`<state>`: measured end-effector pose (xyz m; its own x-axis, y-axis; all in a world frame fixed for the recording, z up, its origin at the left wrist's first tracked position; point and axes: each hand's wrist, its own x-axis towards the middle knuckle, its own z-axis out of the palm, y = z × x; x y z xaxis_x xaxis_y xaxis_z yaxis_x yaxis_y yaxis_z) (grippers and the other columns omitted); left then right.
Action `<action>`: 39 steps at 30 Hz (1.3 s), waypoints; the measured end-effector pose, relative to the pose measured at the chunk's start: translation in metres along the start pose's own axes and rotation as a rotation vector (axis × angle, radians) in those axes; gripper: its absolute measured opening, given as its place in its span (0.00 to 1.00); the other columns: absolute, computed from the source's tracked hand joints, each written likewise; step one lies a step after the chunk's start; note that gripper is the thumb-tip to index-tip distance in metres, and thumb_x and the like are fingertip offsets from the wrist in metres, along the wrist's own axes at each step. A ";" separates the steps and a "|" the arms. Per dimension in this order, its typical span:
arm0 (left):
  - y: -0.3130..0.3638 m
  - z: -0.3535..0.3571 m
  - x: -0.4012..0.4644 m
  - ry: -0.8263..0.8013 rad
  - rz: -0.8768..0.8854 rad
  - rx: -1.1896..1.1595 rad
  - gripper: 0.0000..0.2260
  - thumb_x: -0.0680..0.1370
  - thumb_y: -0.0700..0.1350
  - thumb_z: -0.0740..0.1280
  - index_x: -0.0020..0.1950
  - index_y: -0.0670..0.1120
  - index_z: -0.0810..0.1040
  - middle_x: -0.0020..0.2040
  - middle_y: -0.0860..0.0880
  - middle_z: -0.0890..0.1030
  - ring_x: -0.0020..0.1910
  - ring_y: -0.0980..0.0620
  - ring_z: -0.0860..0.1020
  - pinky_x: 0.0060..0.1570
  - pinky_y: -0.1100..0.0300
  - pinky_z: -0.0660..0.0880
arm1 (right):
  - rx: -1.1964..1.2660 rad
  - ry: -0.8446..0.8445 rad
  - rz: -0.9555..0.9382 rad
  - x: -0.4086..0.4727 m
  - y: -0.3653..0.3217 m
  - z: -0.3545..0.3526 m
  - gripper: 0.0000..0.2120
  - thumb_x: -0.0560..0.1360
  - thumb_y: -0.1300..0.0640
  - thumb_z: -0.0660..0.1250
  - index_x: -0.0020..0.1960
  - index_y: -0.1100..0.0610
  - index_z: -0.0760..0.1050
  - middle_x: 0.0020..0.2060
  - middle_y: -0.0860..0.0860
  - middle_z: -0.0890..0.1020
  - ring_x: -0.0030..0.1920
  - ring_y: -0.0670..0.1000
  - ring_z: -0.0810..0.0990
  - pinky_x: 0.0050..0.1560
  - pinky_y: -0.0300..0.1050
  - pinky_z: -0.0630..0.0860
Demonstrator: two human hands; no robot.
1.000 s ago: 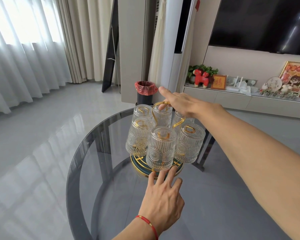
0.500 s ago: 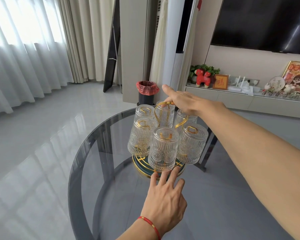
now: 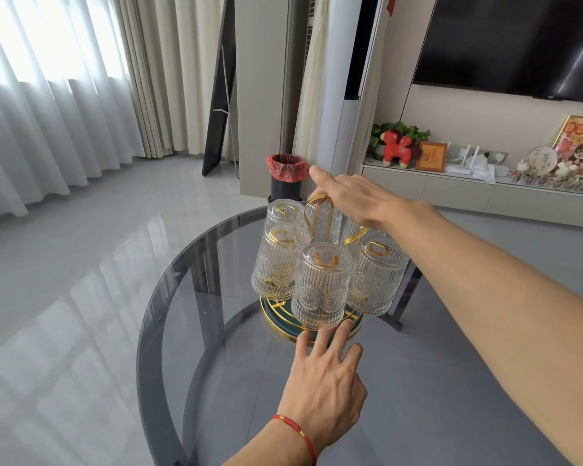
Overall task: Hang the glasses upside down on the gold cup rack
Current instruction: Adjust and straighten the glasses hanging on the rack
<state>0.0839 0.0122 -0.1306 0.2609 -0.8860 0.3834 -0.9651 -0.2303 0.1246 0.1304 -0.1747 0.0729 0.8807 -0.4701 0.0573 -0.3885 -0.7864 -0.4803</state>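
Both hands are open — the left hand [image 3: 320,391] fingertips touch the rack [image 3: 312,326] base, the right hand [image 3: 354,200] rests on its top loop — with glasses [image 3: 322,285] hung inverted, so hanging seems finished; next, careful release.

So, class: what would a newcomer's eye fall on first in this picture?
First, the cluster of ribbed glasses hanging upside down on the gold cup rack, mid-way across the round glass table. Next, the right hand at the rack's top loop and the left hand with fingertips at its base.
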 end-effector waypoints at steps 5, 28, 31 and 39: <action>0.000 0.000 0.001 -0.008 0.004 -0.001 0.15 0.76 0.51 0.58 0.58 0.48 0.77 0.75 0.45 0.71 0.66 0.41 0.72 0.61 0.41 0.71 | 0.071 0.005 0.011 -0.002 0.002 -0.003 0.41 0.82 0.29 0.40 0.66 0.52 0.83 0.68 0.53 0.80 0.58 0.47 0.72 0.61 0.49 0.59; -0.001 0.002 0.001 -0.009 0.005 -0.010 0.16 0.75 0.52 0.60 0.59 0.49 0.77 0.75 0.45 0.71 0.67 0.42 0.72 0.63 0.40 0.71 | -0.144 -0.103 -0.238 -0.004 -0.022 0.003 0.26 0.80 0.48 0.50 0.64 0.50 0.84 0.69 0.52 0.81 0.66 0.50 0.77 0.69 0.56 0.70; -0.002 0.003 0.001 0.001 0.007 -0.013 0.16 0.75 0.52 0.60 0.59 0.49 0.77 0.75 0.45 0.71 0.67 0.42 0.73 0.62 0.39 0.71 | -0.188 -0.140 -0.223 -0.002 -0.021 0.004 0.29 0.77 0.44 0.48 0.65 0.48 0.83 0.70 0.52 0.80 0.65 0.48 0.75 0.68 0.54 0.69; -0.001 0.003 0.001 0.007 0.009 -0.018 0.16 0.74 0.52 0.60 0.58 0.48 0.76 0.76 0.45 0.70 0.67 0.42 0.71 0.62 0.40 0.71 | -0.311 -0.180 -0.197 0.006 -0.030 0.004 0.39 0.73 0.35 0.46 0.65 0.61 0.78 0.62 0.61 0.82 0.64 0.63 0.78 0.67 0.66 0.72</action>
<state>0.0855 0.0104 -0.1333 0.2524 -0.8851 0.3910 -0.9669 -0.2149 0.1377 0.1479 -0.1523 0.0839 0.9691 -0.2423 -0.0460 -0.2466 -0.9510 -0.1864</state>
